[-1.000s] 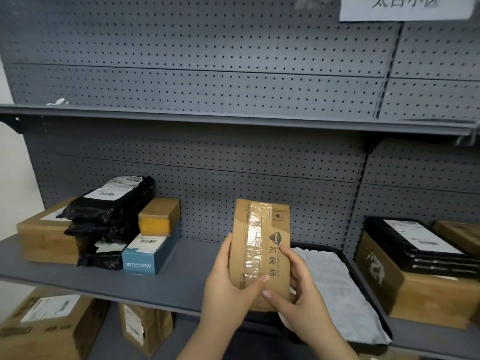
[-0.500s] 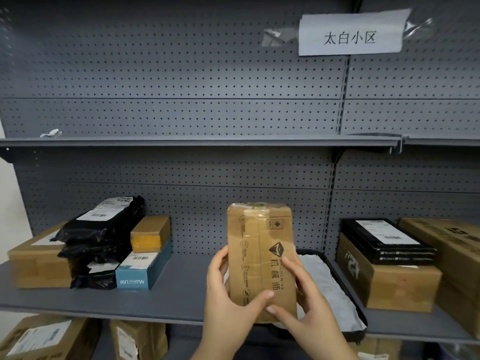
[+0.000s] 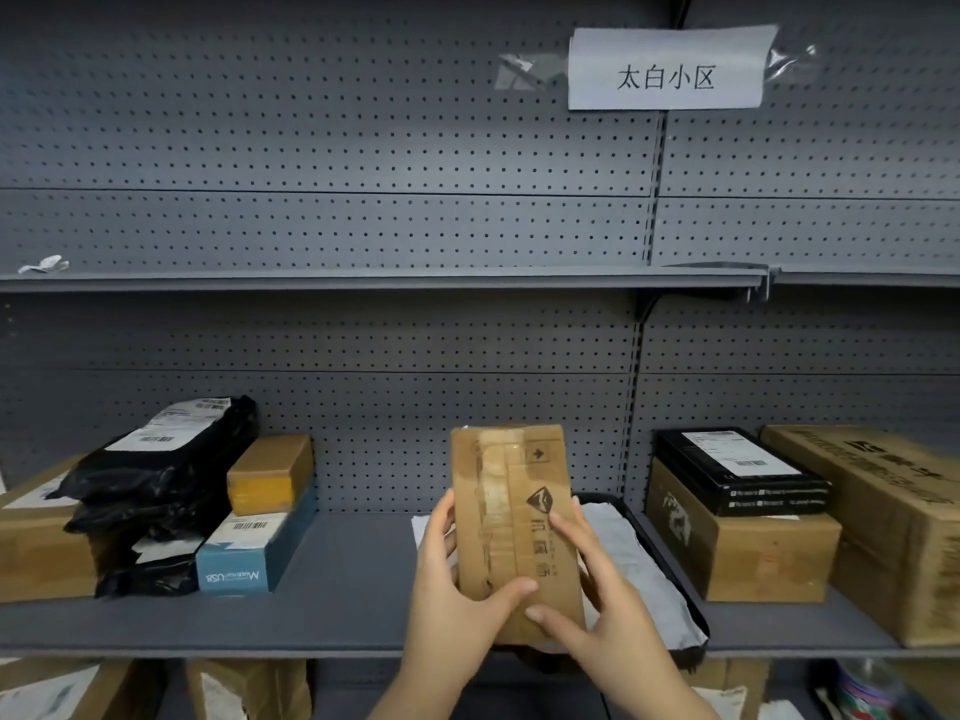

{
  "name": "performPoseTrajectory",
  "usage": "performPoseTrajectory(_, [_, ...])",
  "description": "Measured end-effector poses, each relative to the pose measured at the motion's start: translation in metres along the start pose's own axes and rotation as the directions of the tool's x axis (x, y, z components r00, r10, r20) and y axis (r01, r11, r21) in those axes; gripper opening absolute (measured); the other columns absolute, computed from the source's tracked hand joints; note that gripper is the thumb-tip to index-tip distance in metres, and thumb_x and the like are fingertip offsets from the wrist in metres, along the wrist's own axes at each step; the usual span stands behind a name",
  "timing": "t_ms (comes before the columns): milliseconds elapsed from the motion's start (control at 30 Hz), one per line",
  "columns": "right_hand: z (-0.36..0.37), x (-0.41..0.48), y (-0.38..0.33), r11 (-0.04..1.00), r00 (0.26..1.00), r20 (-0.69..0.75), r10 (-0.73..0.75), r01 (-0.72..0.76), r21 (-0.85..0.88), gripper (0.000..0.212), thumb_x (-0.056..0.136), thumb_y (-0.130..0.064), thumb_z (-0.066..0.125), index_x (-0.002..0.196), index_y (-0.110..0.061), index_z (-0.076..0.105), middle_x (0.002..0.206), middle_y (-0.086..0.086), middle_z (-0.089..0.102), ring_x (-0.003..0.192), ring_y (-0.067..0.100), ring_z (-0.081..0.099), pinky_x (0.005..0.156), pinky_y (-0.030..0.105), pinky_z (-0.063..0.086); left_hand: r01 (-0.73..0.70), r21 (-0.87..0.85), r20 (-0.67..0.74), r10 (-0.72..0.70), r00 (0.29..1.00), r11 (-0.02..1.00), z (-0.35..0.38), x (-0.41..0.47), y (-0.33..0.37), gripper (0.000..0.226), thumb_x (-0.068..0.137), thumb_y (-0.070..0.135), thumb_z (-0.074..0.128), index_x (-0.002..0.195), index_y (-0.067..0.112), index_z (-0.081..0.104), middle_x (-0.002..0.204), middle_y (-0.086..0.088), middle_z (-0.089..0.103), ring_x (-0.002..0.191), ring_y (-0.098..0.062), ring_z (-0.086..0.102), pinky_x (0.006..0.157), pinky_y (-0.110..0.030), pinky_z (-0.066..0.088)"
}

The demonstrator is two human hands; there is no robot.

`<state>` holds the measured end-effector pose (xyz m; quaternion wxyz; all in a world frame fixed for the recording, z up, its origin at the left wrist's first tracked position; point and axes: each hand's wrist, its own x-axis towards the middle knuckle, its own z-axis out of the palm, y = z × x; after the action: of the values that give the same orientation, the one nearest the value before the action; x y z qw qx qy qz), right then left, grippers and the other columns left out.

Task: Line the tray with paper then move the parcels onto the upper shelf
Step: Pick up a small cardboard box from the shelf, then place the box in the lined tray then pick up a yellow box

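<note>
While brown parcel (image 3: 511, 527) is blocking most of paper-lined tray (image 3: 670, 569), left hand (image 3: 457, 584) and right hand (image 3: 597, 610) are clasping it upright at 6 o'clock, fingers (image 3: 569, 532) wrapping parcel's sides, thumbs pressing front, wrists cut off.

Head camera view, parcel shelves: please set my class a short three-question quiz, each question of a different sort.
1. True or false: both hands grip the brown parcel.
2. What lines the black tray? A) paper B) foam C) nothing
3. Fill in: the upper shelf holds only a white ____ at its left end.

Key:
1. True: left hand and right hand hold it.
2. A: paper.
3. Scrap.
</note>
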<state>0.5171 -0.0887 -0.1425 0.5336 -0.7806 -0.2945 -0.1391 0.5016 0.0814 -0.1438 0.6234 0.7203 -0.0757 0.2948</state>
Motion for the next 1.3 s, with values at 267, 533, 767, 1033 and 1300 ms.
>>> performPoseTrajectory(267, [-0.045,0.044,0.023,0.967,0.947,-0.208,0.246,-0.224,0.122,0.062,0.082,-0.018,0.075,0.135,-0.036,0.049,0.138,-0.016,0.052,0.129,0.004,0.049,0.108,0.037,0.043,0.160,-0.023,0.250,-0.149,0.957,0.987,0.044,0.053,-0.005,0.062,0.080,0.008,0.076,0.127,0.036,0.045,0.133,0.015,0.056,0.120,0.007,0.052,0.095,-0.021,0.050])
performPoseTrajectory(533, [-0.073,0.091,0.073,0.862,0.850,-0.167,0.500,-0.470,0.191,0.050,0.079,-0.017,0.078,0.126,-0.017,0.060,0.120,0.001,0.066,0.108,0.016,0.064,0.098,0.043,0.052,0.317,0.043,0.379,-0.309,0.872,0.947,0.087,0.082,-0.028,0.079,0.082,0.025,0.076,0.146,0.039,0.030,0.129,0.023,0.052,0.118,0.001,0.053,0.094,-0.021,0.049])
performPoseTrajectory(767, [-0.070,0.108,0.106,0.797,0.797,-0.062,0.601,-0.591,0.124,0.050,0.078,-0.019,0.078,0.124,-0.015,0.060,0.111,0.002,0.068,0.099,0.018,0.067,0.094,0.040,0.054,0.279,0.276,0.362,-0.368,0.856,0.920,0.107,0.091,-0.051,0.057,0.083,0.044,0.071,0.136,0.035,0.051,0.135,0.016,0.050,0.117,0.000,0.046,0.089,-0.015,0.040])
performPoseTrajectory(1033, [-0.068,0.096,0.117,0.783,0.783,0.026,0.621,-0.620,-0.044,0.055,0.081,-0.028,0.074,0.132,-0.023,0.053,0.114,-0.002,0.063,0.096,0.012,0.065,0.080,0.025,0.055,0.241,0.402,0.369,-0.398,0.840,0.883,0.114,0.082,-0.077,0.067,0.076,0.056,0.071,0.136,0.038,0.048,0.137,0.012,0.049,0.124,-0.007,0.048,0.100,-0.025,0.044])
performPoseTrajectory(1300, [-0.074,0.098,0.095,0.821,0.827,0.088,0.556,-0.529,-0.214,0.067,0.081,-0.031,0.074,0.141,-0.022,0.043,0.125,-0.003,0.055,0.111,0.014,0.055,0.095,0.030,0.049,0.212,0.422,0.327,-0.366,0.871,0.881,0.092,0.087,-0.061,0.071,0.081,0.052,0.068,0.142,0.035,0.038,0.135,0.013,0.039,0.128,-0.007,0.038,0.102,-0.024,0.034])
